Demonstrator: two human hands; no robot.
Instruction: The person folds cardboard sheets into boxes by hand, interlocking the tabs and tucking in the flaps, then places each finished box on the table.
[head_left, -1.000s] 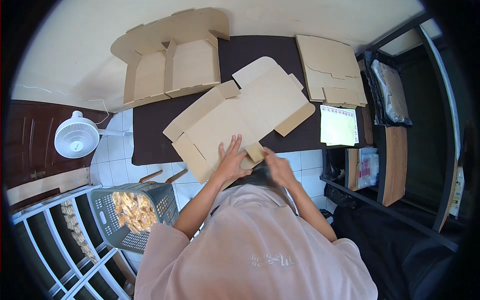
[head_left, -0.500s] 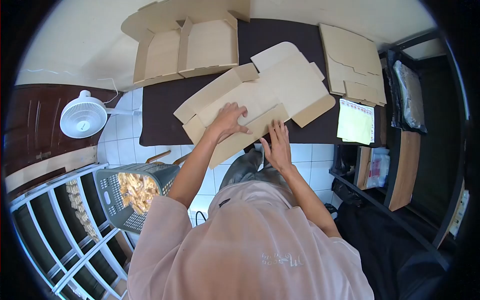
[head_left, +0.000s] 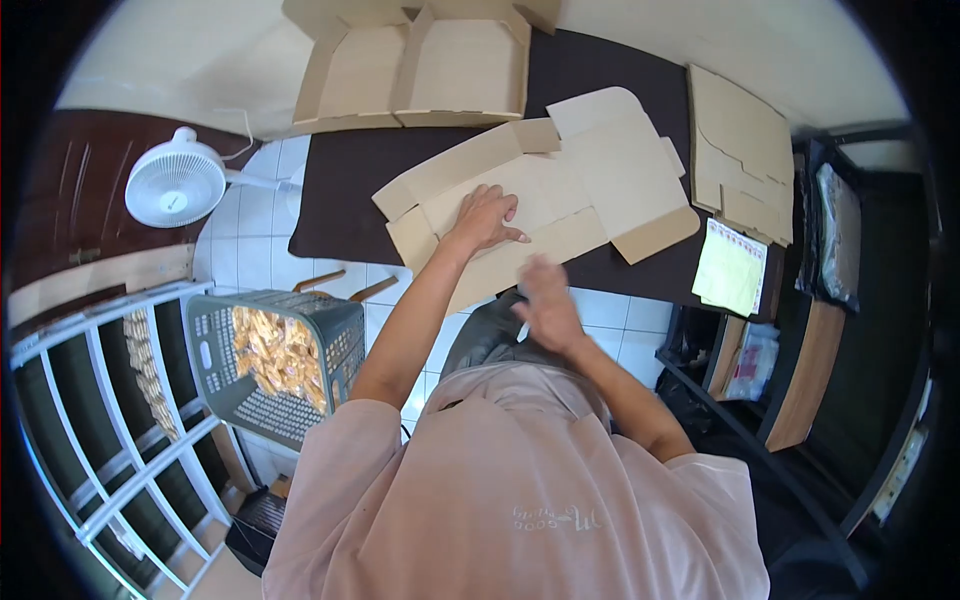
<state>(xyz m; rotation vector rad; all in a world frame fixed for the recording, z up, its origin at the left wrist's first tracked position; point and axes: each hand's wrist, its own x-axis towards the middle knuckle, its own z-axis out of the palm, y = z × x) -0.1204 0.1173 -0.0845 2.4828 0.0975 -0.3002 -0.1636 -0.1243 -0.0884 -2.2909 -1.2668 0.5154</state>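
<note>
A partly folded cardboard box [head_left: 570, 190] lies on the dark table [head_left: 345, 190], its side flaps raised at differing angles. My left hand [head_left: 486, 217] rests on the inside of the box, near its front flap, with thumb and fingers apart. Just off the front flap, near the table's front edge, is my right hand [head_left: 548, 300]; it is smeared by motion and appears to touch nothing.
Two open box trays [head_left: 465, 70] stand at the back left. Flat cardboard sheets [head_left: 740, 140] and a notepad [head_left: 731, 270] lie at the right. A basket of packets [head_left: 345, 340] and a fan [head_left: 176, 180] are at the left, a shelf [head_left: 808, 375] at the right.
My right hand has come away from the box's front flap, toward my body. That flap now lies flatter. My left hand stays on the box, and the whole view has shifted.
</note>
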